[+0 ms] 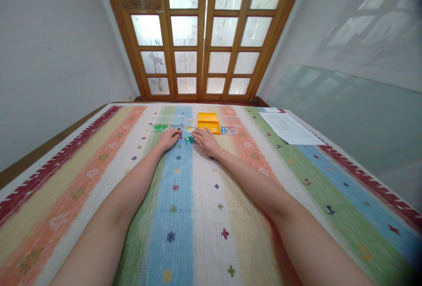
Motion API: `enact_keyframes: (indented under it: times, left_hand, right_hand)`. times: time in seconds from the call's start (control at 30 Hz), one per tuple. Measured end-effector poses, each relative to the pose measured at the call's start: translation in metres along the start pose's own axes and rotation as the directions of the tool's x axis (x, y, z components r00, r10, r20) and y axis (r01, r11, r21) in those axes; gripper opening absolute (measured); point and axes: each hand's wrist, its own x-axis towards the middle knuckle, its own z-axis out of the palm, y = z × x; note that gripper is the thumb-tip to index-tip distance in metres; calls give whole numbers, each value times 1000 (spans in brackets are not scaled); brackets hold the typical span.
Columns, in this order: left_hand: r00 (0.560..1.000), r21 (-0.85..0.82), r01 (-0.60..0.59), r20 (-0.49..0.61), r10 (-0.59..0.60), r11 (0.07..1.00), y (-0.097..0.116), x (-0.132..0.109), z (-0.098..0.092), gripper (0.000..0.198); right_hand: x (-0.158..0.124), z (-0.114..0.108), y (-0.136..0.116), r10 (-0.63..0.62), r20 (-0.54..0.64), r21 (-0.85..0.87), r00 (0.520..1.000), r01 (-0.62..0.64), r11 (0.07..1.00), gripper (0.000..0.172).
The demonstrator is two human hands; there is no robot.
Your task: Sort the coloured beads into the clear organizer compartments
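Observation:
A small pile of green and blue pieces [189,139] lies on the striped cloth between my hands. My left hand [170,138] rests just left of it, fingers curled together near a small dark spot; what they hold, if anything, is too small to name. My right hand [205,140] is at the pile's right side, fingers spread and pointing left and forward, nothing visible in them. Beyond it stands an open yellow case [209,122]. Green pieces [161,127] lie in a clear tray past my left hand, and blue pieces [227,130] in clear plastic right of the case.
Printed white sheets [287,127] lie at the far right of the table, which is covered by a striped cloth [178,233]. A wooden door with glass panes [184,31] stands behind the far edge. A glass panel leans along the right wall.

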Motion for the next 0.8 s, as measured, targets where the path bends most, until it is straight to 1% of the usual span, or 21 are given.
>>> enact_keyframes:
  times: [0.07, 0.17, 0.3, 0.37, 0.43, 0.57, 0.67, 0.73, 0.8]
  left_hand:
    - [1000, -1, -2, 3, 2, 1000, -1, 0, 1, 31]
    - [1000, -9, -3, -1, 3, 1000, -3, 1, 2, 30]
    - [1000, 1, 5, 8, -5, 1000, -2, 1, 1, 30]
    - [1000, 5, 2, 10, -2, 1000, -1, 1, 0, 31]
    - [1000, 1, -2, 11, 2, 1000, -1, 0, -1, 31]
    - [1000, -2, -9, 12, 9, 1000, -2, 0, -1, 30]
    - [1000, 0, -20, 5, 20, 1000, -3, 1, 1, 30]
    - [1000, 1, -19, 3, 19, 1000, -4, 1, 1, 30]
    - [1000, 1, -16, 3, 16, 1000, -3, 1, 1, 30]
  right_hand:
    - [1, -2, 15, 68, -95, 6, 993, -68, 998, 45]
    - [2, -1, 36, 175, -227, 47, 958, -169, 984, 48]
    - [2, 6, 55, 320, -313, 99, 894, -305, 947, 54]
    - [2, 9, 61, 357, -328, 101, 874, -344, 934, 54]
    - [1, 11, 64, 374, -325, 89, 869, -365, 927, 53]
    - [0, 14, 66, 395, -287, 54, 873, -397, 916, 49]
    - [-1, 13, 65, 405, -283, 36, 869, -412, 910, 46]
    - [-1, 11, 63, 393, -289, 22, 873, -404, 914, 44]
    - [-1, 7, 58, 357, -279, 4, 891, -371, 929, 42]
